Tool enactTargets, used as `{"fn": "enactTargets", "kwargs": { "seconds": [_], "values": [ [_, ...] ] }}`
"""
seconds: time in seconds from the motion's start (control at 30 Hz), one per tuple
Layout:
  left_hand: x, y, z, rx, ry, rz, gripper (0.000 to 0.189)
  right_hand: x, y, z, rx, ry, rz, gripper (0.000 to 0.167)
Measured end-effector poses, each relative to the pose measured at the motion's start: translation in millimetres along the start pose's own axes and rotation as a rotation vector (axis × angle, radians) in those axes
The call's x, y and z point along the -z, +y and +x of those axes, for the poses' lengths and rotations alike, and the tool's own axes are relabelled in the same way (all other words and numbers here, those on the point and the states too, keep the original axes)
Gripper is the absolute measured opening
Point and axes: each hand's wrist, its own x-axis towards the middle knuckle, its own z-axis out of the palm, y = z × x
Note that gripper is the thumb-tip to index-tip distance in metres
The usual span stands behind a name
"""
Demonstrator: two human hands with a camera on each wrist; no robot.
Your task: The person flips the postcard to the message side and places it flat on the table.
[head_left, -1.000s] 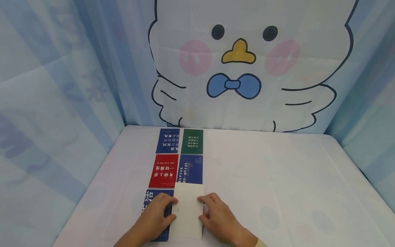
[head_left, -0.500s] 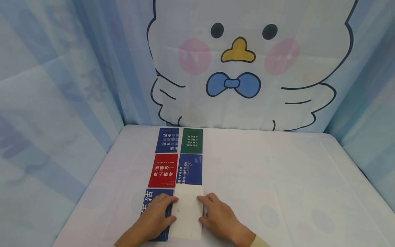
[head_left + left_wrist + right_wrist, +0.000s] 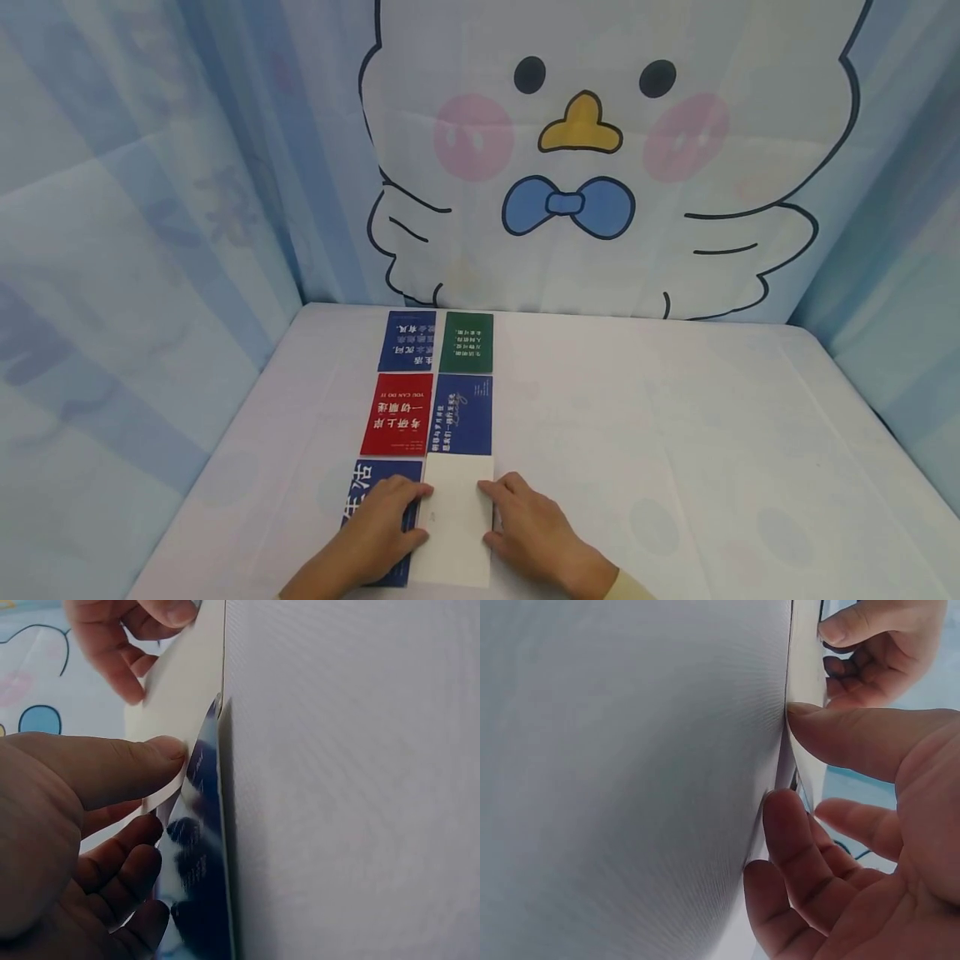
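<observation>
1. Sliding slightly toward the wrists, the cream card (image 3: 456, 525) has uncovered more of the lettering on the far blue card (image 3: 463, 412) just beyond the fingertips; a second ago its far edge lay over that print.
2. Both hands have shifted nearer the person by a similar small amount, so the fingers and card appear to move together.
3. Judging by the head view, the overlap is now mostly or wholly gone: the cream card's far edge stands about level with the near edge of the red card (image 3: 397, 414), which suggests its place in the right-hand column is nearly set.
4. The left hand (image 3: 375, 527) has thumb and index finger bent and moderately spread, both tips on the card's left edge; the other fingers curl loosely.
5. The right hand (image 3: 538, 533) mirrors it, thumb and index finger at the right edge, so the card is held between the two hands.
6. The cream card therefore lies directly between the opposed fingertips, reaching a little past both index fingers and nearer the person than both thumbs.
7. Under and beside the left fingers lies the near blue card (image 3: 400, 573); whether the cream card touches or overlaps it, I cannot tell.
</observation>
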Motion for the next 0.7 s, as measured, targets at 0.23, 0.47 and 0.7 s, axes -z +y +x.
{"fn": "enactTargets", "kwargs": {
  "seconds": [0.23,0.47,0.7],
  "values": [
    [1.3,-0.4,-0.3,-0.004,-0.014,0.013,0.051,-0.4,-0.5,1.9,-0.023,-0.035,-0.003,0.055],
    [1.0,-3.2,-2.1,-0.061,-0.002,0.020,0.054,-0.2,0.4,2.7,-0.013,-0.044,-0.026,0.054],
    [2.3,-2.7,-0.7,-0.042,-0.034,0.025,0.052,1.3,2.4,1.0,0.019,-0.071,-0.034,0.045]
  ]
}}
